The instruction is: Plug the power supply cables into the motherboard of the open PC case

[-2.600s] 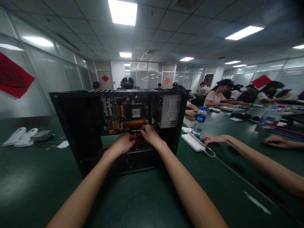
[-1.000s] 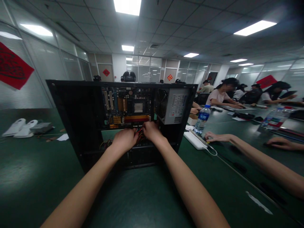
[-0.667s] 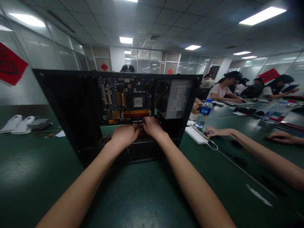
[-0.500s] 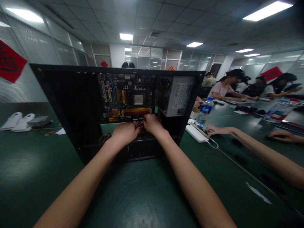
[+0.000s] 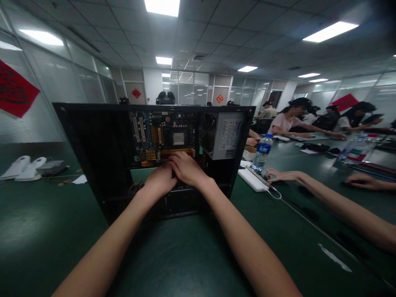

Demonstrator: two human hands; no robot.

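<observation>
the right hand (image 5: pixel 188 169) slid over to the left, and now its fingers lap over the fingertips of the left hand (image 5: pixel 159 180), where a second ago you could see a gap between them. the red wires showing in that gap are hidden now. it's also covering way more of the orange strip (image 5: pixel 164 154) than before. view tipped up in the last half second, so a ceiling light (image 5: pixel 162 5) is back in. co-worker in pink (image 5: pixel 280 123) has one arm stretched out further.
</observation>
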